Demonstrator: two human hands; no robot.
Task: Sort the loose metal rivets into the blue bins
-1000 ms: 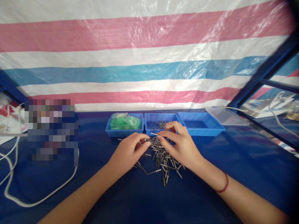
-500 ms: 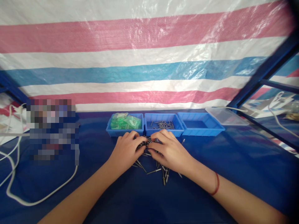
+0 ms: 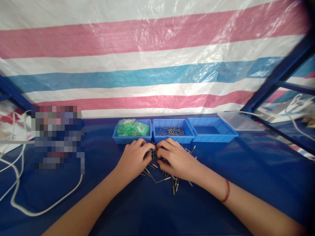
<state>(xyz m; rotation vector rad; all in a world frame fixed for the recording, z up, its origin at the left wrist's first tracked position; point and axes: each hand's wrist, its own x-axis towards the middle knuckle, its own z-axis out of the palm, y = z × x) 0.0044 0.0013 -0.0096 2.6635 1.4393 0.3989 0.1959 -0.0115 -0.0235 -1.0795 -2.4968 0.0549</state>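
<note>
A pile of pop rivets (image 3: 174,187) lies on the blue table in front of the boxes, partly covered by both hands. My left hand (image 3: 133,158) curls around the left side of the pile, with some rivets between thumb and fingers. From the right, my right hand (image 3: 175,158) bends its fingers over more rivets, its fingertips close to those of the left. Loose rivets stick out below and beside the hands. Just beyond the hands, the middle blue box (image 3: 155,131) holds several similar rivets.
A left blue box (image 3: 115,137) contains green plastic packets (image 3: 134,128). The right blue box (image 3: 214,138) stands beside a clear plastic lid (image 3: 242,121). White cable (image 3: 31,214) loops across the table's left side, near a blurred-out patch. Striped sheeting (image 3: 147,78) hangs behind.
The fingers of both hands have shifted slightly in the pile, and the right hand has moved a little left. A few more rivets show to its right. The view has tilted slightly.
</note>
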